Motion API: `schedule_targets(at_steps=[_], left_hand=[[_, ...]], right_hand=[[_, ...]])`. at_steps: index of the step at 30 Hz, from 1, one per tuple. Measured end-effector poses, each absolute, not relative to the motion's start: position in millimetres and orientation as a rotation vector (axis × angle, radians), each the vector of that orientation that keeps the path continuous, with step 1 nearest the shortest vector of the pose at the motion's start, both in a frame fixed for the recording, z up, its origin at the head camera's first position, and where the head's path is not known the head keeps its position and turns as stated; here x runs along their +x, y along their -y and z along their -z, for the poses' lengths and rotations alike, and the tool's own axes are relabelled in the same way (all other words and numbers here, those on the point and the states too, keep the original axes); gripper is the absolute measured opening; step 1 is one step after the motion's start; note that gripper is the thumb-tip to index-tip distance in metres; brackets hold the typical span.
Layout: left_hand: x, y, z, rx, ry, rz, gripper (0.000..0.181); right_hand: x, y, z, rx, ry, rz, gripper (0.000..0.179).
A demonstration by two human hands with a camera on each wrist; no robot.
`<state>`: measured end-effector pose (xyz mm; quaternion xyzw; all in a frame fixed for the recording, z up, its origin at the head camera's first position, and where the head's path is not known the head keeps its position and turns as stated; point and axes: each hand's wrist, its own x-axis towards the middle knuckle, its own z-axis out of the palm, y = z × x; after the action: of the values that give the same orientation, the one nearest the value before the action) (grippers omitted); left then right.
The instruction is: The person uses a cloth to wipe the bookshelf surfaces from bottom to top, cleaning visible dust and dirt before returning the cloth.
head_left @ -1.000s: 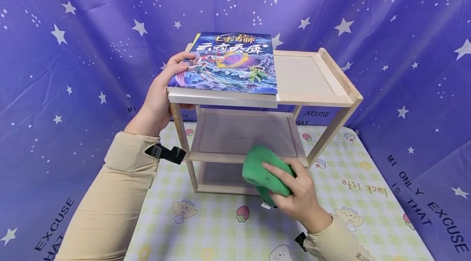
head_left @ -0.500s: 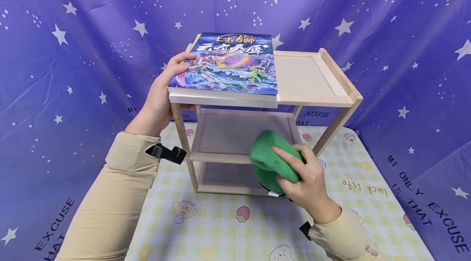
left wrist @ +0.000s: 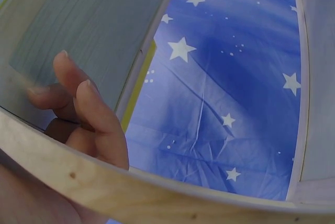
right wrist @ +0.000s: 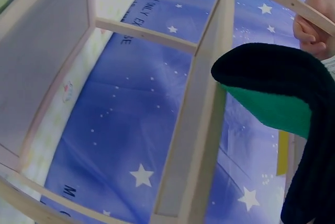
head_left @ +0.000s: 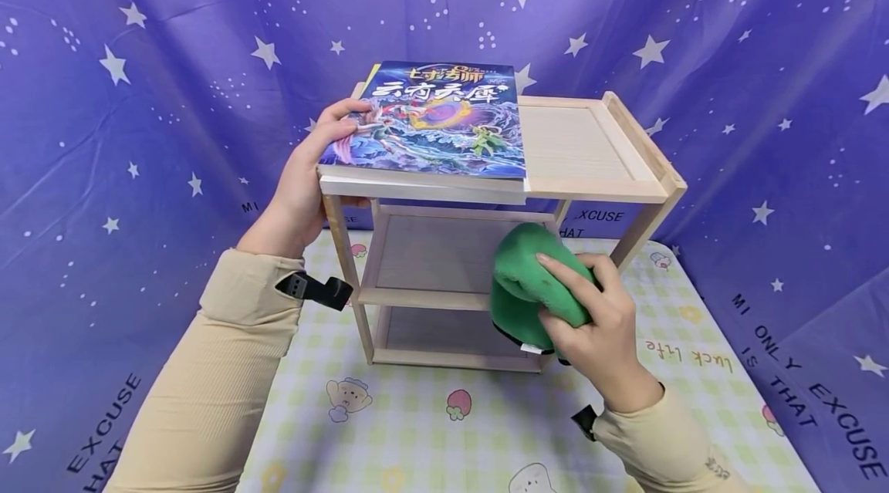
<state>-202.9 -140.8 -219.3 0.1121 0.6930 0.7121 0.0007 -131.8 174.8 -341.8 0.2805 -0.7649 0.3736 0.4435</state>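
The right hand (head_left: 600, 331) grips a soft green fabric piece (head_left: 531, 277) at the near right of a pale wooden three-tier shelf (head_left: 424, 297); the left hand (head_left: 305, 161) clamps a blue illustrated paper book (head_left: 434, 126) to its top left. The right wrist view (not the head's) shows the fabric's broad black face.

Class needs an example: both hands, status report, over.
Left hand gripping book and top shelf. Right hand holding green cloth near middle shelf. Book covering top shelf's left side.
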Motion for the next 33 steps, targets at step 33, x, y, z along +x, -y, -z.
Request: schedule_targets(at_steps=[33], left_hand=[[-204.9, 140.4, 220.5, 0.351, -2.187, -2.235, 0.036]], right_hand=[[-151.6, -153.7, 347.4, 0.828, 2.24, -0.583, 0.049]])
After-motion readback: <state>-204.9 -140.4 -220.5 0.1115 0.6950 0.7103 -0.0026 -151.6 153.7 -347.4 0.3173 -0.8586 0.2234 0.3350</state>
